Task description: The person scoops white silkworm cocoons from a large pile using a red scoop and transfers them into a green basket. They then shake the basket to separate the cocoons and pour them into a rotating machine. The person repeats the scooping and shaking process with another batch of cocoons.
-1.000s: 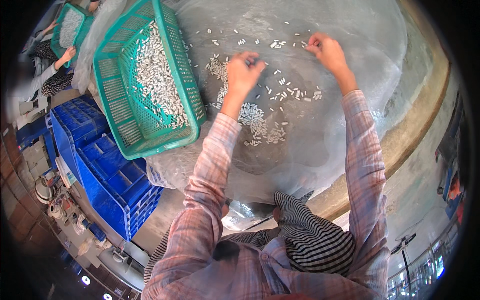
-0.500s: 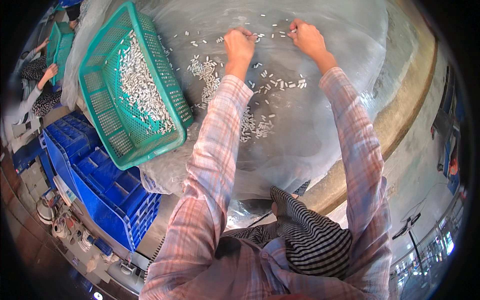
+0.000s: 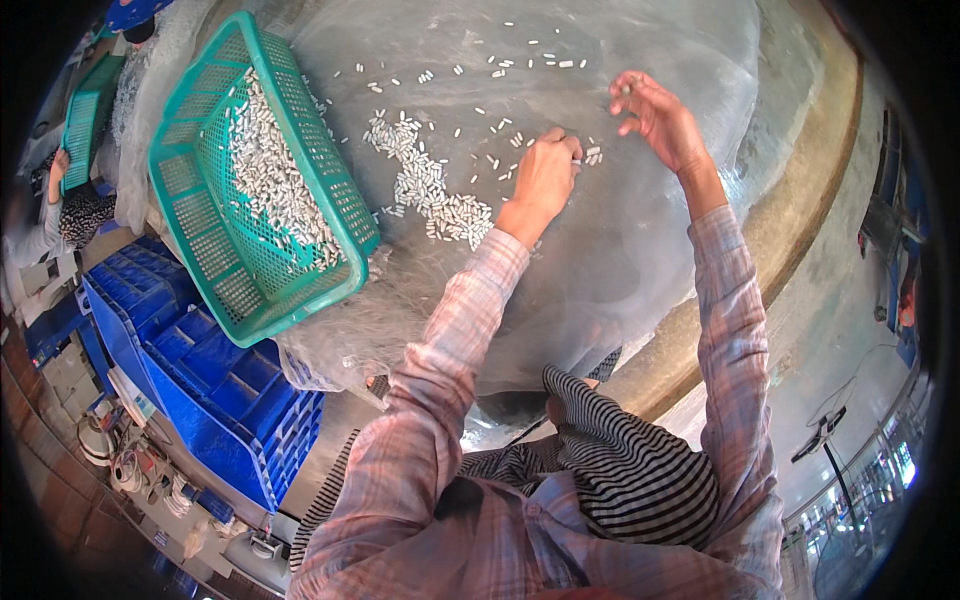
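Light: bright daylight, even | Glare: on plastic sheet (image 3: 640, 230) | Edges: fisheye bending, black vignette | Focus: centre sharp

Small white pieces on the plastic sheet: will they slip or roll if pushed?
Probably they slide easily: the small white pieces lie loose on a glossy plastic sheet. They look short and rod-shaped, so some may roll. Likely light: the left hand pinches them with fingertips alone.

- One view only, worn on the head, looking steeply down and forward over the person's own chest and forearms.
- It sits near the surface (image 3: 640, 250), which fills the upper middle.
- The fisheye bends edges; the basket (image 3: 250, 180) lies at left, dark rim all around.
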